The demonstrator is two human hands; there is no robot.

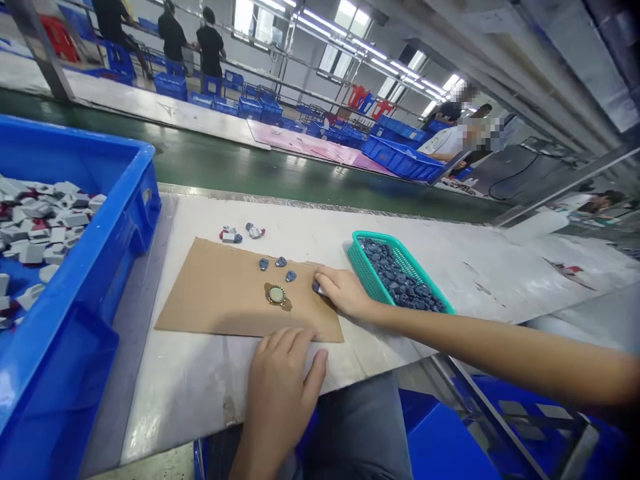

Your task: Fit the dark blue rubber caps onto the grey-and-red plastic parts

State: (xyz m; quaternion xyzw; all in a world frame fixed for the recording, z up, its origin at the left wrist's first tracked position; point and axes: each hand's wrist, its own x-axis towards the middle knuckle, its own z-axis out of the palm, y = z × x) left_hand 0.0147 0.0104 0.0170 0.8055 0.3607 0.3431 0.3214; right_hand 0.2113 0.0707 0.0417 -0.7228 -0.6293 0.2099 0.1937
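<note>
My left hand (281, 380) rests at the near edge of the table, fingers lying flat, thumb apart, nothing in it. On the right end of a brown cardboard sheet (215, 293), my right hand (345, 292) has its fingers closed on a small dark blue part (316, 286); a whitish bit shows beside it, and the rest is hidden by the fingers. A small tin (277, 295) of pale greenish paste with a jagged rim sits mid-cardboard on a dark stain. Several loose dark blue parts (291, 276) lie just beyond it.
A green basket (373, 283) full of dark blue pieces stands right of the cardboard. Beyond the cardboard lie two clusters of grey-and-blue pieces (230, 235). A large blue crate (135, 167) of grey-white blocks is at left. Behind runs a green conveyor belt (210, 157); people work farther back.
</note>
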